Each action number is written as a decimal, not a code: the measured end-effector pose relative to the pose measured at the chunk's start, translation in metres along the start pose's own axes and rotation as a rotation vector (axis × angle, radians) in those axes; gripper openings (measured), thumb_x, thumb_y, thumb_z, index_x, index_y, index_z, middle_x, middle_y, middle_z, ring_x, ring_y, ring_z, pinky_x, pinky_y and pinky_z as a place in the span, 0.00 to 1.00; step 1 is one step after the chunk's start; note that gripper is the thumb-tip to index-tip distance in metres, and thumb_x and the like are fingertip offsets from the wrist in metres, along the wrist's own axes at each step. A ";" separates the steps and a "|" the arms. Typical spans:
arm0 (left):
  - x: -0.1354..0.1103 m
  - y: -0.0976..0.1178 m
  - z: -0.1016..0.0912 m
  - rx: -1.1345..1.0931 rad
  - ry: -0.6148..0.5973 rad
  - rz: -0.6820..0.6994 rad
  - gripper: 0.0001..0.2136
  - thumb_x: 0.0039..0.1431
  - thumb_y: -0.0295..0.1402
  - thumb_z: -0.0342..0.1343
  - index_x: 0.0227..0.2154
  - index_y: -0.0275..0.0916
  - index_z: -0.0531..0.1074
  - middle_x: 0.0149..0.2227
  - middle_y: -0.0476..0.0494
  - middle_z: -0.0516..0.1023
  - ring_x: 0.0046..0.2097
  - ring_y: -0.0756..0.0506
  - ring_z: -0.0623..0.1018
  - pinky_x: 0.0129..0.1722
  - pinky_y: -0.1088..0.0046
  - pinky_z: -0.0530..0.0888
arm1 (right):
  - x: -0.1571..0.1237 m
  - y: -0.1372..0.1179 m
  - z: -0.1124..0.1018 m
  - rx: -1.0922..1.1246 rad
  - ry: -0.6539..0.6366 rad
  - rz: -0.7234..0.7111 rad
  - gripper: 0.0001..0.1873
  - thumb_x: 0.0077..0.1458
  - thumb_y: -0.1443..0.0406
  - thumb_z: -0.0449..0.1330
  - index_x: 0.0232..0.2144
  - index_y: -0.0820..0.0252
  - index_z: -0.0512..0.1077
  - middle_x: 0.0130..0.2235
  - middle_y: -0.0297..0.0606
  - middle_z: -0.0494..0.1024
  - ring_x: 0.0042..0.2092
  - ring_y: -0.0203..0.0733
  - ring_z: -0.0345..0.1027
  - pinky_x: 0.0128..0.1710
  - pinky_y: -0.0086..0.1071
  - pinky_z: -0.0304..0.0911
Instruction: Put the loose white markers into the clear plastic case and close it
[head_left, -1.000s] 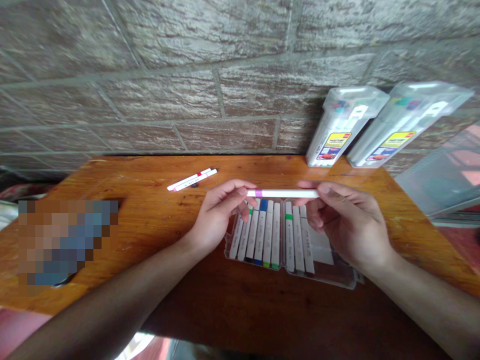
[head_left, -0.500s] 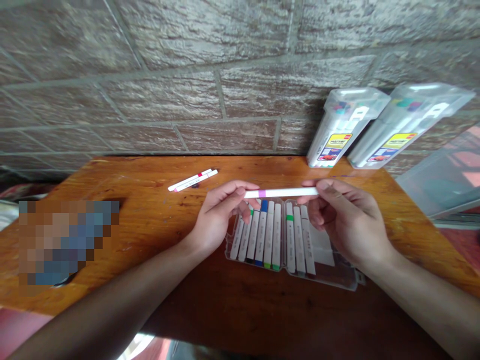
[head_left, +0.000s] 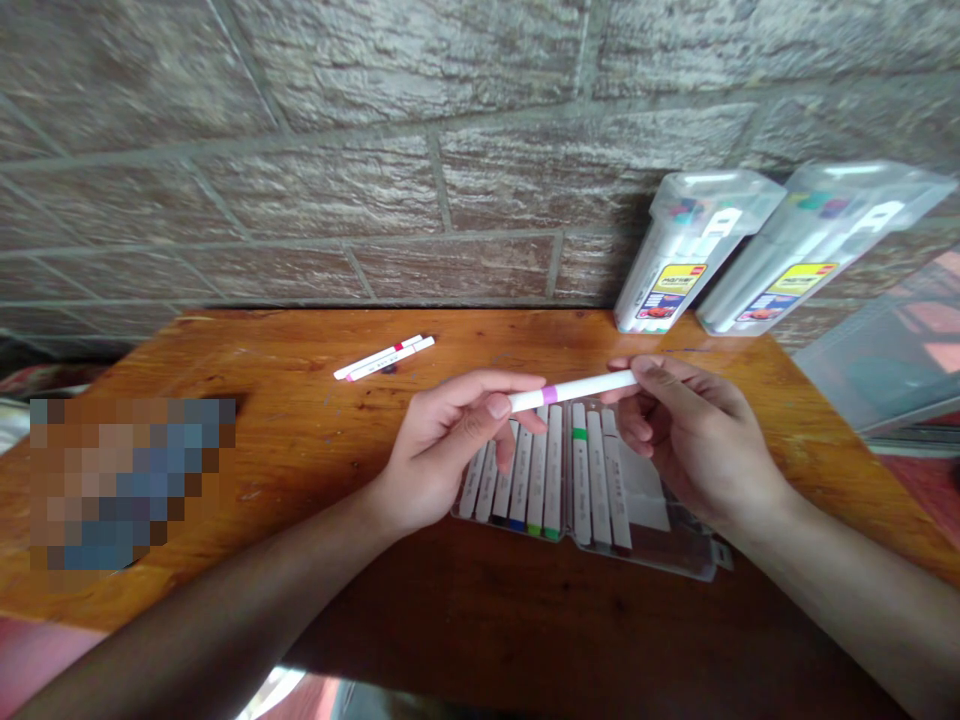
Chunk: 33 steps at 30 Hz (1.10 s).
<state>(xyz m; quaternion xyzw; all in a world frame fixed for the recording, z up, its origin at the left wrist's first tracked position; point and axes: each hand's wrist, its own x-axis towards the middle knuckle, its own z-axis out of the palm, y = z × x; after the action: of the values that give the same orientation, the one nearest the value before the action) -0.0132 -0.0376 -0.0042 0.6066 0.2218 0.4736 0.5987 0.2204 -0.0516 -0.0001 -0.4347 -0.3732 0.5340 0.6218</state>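
Marker [head_left: 574, 389] pinched at both ends by left hand [head_left: 439, 450] and right hand [head_left: 709, 435], fingers narrow; open case [head_left: 682, 548] at its six o'clock. Two pens [head_left: 388, 360] at nine, near back edge of table [head_left: 517, 345]; tubs [head_left: 675, 255] at two, near that edge; wide stretch of table between.

On the left case [head_left: 694, 245], the label [head_left: 673, 291] reads "marker" in stylised letters on yellow. The right case [head_left: 817, 245] bears a matching label, its word blurred but seemingly the same. Lettering in each label's red corner [head_left: 697, 269] is illegible. Print on the boxed pens [head_left: 580, 480] and a loose pen [head_left: 391, 359] is too small to read.
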 end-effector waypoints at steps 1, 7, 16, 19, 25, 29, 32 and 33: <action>0.000 0.001 0.001 -0.003 -0.020 0.008 0.13 0.73 0.35 0.58 0.54 0.43 0.82 0.40 0.43 0.87 0.28 0.54 0.77 0.31 0.77 0.75 | 0.000 0.000 0.000 0.009 -0.002 0.010 0.10 0.57 0.61 0.72 0.35 0.63 0.83 0.25 0.34 0.77 0.20 0.31 0.57 0.15 0.25 0.54; 0.000 0.007 0.005 -0.013 -0.095 0.011 0.14 0.72 0.30 0.59 0.56 0.44 0.81 0.44 0.41 0.88 0.28 0.54 0.78 0.30 0.80 0.77 | 0.003 0.001 -0.001 0.041 0.002 0.052 0.08 0.57 0.63 0.71 0.36 0.63 0.83 0.27 0.36 0.79 0.20 0.30 0.57 0.15 0.24 0.54; -0.001 0.008 0.006 0.099 -0.086 0.030 0.15 0.71 0.32 0.60 0.58 0.38 0.80 0.46 0.34 0.88 0.26 0.53 0.78 0.27 0.78 0.77 | 0.002 0.000 -0.002 0.048 0.008 0.056 0.07 0.57 0.63 0.71 0.35 0.63 0.82 0.27 0.36 0.78 0.20 0.30 0.57 0.15 0.24 0.54; -0.002 0.010 0.007 0.152 -0.055 -0.004 0.16 0.70 0.35 0.61 0.57 0.38 0.80 0.46 0.34 0.88 0.26 0.52 0.78 0.27 0.77 0.77 | 0.002 0.001 -0.002 0.043 0.011 0.054 0.07 0.57 0.63 0.70 0.35 0.62 0.82 0.27 0.36 0.78 0.20 0.30 0.57 0.15 0.25 0.54; -0.001 0.012 0.010 0.137 -0.034 -0.005 0.14 0.70 0.35 0.61 0.54 0.37 0.82 0.44 0.35 0.88 0.25 0.52 0.78 0.26 0.77 0.77 | 0.001 0.000 -0.001 0.020 0.004 0.036 0.07 0.57 0.62 0.70 0.35 0.61 0.82 0.25 0.33 0.76 0.20 0.31 0.56 0.15 0.25 0.53; 0.002 0.012 0.010 0.109 -0.018 -0.020 0.13 0.69 0.35 0.62 0.51 0.36 0.83 0.41 0.35 0.89 0.24 0.52 0.78 0.26 0.77 0.77 | 0.001 0.000 -0.001 0.015 0.005 0.014 0.08 0.56 0.62 0.71 0.34 0.61 0.82 0.25 0.33 0.76 0.19 0.31 0.56 0.15 0.25 0.53; 0.004 0.011 0.008 0.129 0.022 -0.037 0.13 0.69 0.36 0.63 0.49 0.35 0.84 0.40 0.36 0.89 0.24 0.52 0.78 0.26 0.76 0.76 | 0.003 0.000 -0.001 0.002 0.020 0.006 0.10 0.55 0.60 0.72 0.35 0.62 0.82 0.26 0.34 0.78 0.19 0.31 0.57 0.15 0.26 0.54; 0.005 0.010 0.007 0.137 0.040 -0.040 0.13 0.68 0.36 0.63 0.49 0.35 0.84 0.39 0.37 0.89 0.24 0.52 0.78 0.27 0.76 0.76 | 0.003 0.000 -0.001 -0.002 0.026 0.005 0.10 0.55 0.60 0.72 0.35 0.62 0.82 0.26 0.34 0.78 0.20 0.31 0.57 0.15 0.26 0.54</action>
<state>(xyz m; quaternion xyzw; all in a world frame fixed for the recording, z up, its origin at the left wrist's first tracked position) -0.0080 -0.0389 0.0084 0.6320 0.2778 0.4575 0.5605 0.2216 -0.0482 -0.0006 -0.4430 -0.3645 0.5295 0.6249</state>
